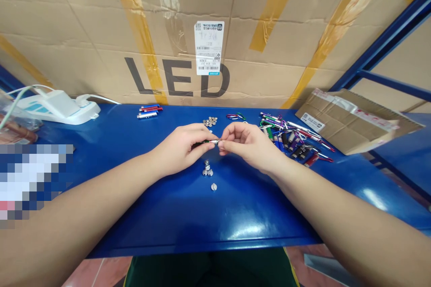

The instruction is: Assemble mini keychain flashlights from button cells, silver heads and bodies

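Observation:
My left hand (190, 145) is closed around a small keychain flashlight (213, 142), a slim tube with a silver end and a bit of green showing. Most of its body is hidden by the fingers. At that silver end, my right hand (243, 143) pinches with thumb and fingertips; whatever is between them is too small to make out. Just beyond the hands lies a cluster of button cells (210, 121). Nearer to me, several silver slotted end caps (208, 171) sit together, with a single cap (213, 187) apart from them.
Keychain flashlights with carabiners (296, 141) pile up at right, beside an open cardboard box (350, 119). Carabiners (235, 116) and a few tubes (148, 111) lie farther back. A white power strip (67, 107) stands left. A large carton (101, 31) walls off the blue table (249, 215).

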Action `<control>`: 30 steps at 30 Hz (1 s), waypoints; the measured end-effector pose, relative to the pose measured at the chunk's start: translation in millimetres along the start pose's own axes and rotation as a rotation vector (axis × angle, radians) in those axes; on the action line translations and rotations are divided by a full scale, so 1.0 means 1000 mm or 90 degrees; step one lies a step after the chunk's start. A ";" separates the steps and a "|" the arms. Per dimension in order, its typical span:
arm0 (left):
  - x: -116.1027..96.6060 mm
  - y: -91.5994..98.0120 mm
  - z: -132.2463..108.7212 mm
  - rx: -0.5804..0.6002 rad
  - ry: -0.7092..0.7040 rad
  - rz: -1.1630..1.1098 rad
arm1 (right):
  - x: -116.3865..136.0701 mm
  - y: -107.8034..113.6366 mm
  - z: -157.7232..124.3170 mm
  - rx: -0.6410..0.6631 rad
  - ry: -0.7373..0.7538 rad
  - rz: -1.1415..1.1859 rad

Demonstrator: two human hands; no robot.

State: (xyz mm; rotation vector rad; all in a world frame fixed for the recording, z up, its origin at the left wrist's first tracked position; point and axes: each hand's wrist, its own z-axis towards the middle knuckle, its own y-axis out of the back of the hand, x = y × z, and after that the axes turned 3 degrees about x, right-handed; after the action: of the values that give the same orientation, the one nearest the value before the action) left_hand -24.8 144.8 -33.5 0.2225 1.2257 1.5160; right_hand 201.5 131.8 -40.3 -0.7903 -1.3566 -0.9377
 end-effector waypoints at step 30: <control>0.004 0.000 0.000 0.067 -0.040 0.061 | 0.005 0.007 -0.002 0.117 0.051 -0.320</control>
State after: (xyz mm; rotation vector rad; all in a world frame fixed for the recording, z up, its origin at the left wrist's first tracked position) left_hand -26.3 147.8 -34.7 0.4004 1.2614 1.5172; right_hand 208.4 132.8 -34.7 -0.2675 -1.5776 -1.1957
